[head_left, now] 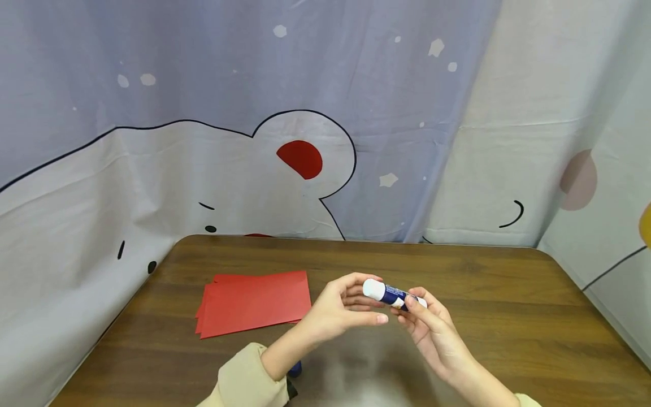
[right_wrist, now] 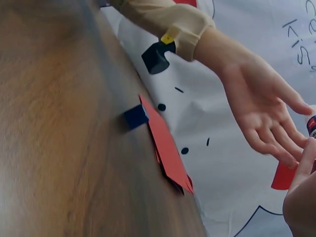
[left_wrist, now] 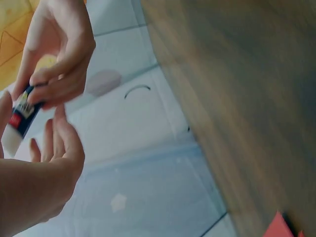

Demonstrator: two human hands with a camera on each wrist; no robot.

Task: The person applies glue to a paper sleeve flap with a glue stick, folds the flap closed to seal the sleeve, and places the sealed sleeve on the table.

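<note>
A glue stick with a dark blue label and white ends is held above the table. My right hand pinches it near its right end between thumb and fingers. Close to the other end is my left hand, its thumb and fingers spread apart, with the white end in front of the fingers. The left wrist view shows the glue stick tilted, white end down. Whether the left fingers touch it, I cannot tell.
Several red envelope-like sheets lie stacked at the table's left. A small dark blue piece sits on the wooden table near them, partly behind the left sleeve in the head view. A printed curtain hangs behind.
</note>
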